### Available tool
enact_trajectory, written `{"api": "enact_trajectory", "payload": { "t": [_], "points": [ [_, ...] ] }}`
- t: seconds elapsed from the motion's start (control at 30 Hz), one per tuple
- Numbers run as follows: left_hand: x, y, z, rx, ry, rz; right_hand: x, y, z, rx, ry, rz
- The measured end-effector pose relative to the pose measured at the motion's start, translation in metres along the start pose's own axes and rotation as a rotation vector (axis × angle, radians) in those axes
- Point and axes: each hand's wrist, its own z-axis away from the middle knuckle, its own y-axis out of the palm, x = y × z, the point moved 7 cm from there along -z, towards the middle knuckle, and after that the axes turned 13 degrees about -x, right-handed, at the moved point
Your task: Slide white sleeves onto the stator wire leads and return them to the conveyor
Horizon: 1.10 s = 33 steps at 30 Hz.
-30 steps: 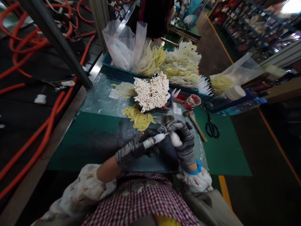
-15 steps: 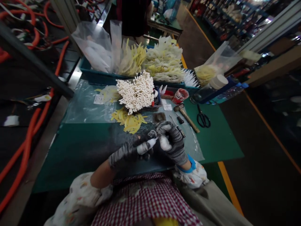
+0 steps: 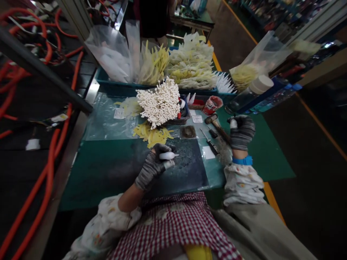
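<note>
Clamping white pointed piece (image 3: pixel 167 155) in left hand (image 3: pixel 155 164) alone, shifting right hand (image 3: pixel 243 132) away to beside hammer (image 3: pixel 220 129), with that grip impossible to tell, apparently pausing two-handed work.

Looped orange hoses (image 3: pixel 50 162) and a dark, slanting metal bar (image 3: pixel 51 71) at left.
Farther back, a green-topped table (image 3: pixel 205 22) bears clutter too small to tell; an orange-yellow painted floor line (image 3: pixel 240 21) runs between it and blue-framed shelving (image 3: pixel 267 16), whose crowded contents are blurred.
</note>
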Motion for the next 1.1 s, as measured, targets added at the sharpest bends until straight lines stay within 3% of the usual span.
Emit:
{"api": "enact_trajectory", "payload": {
  "t": [0.1,0.2,0.3,0.47,0.57,0.73,0.9,1.1],
  "points": [
    [0.003,0.000,0.001,0.031,-0.066,0.116,-0.024,0.005,-0.004,-0.072,0.067,0.091],
    [0.006,-0.001,0.002,0.043,-0.084,0.158,-0.011,0.005,0.017,-0.067,0.085,-0.029],
    [0.006,0.000,0.003,0.063,-0.066,0.181,0.037,-0.007,0.046,-0.002,0.048,-0.196],
    [-0.002,0.003,0.002,0.087,0.048,0.166,0.147,-0.018,0.092,0.349,-0.101,-0.628],
    [-0.005,0.002,0.001,0.079,0.080,0.137,0.181,-0.014,0.109,0.459,-0.137,-0.743],
    [-0.002,-0.006,0.002,0.031,0.054,0.097,0.198,-0.004,0.123,0.549,-0.155,-0.830],
    [0.001,-0.015,0.004,-0.071,0.028,0.015,0.198,-0.002,0.127,0.573,-0.145,-0.818],
    [-0.007,-0.014,0.007,-0.089,0.074,-0.088,0.196,-0.001,0.128,0.563,-0.207,-0.734]
  ]
}}
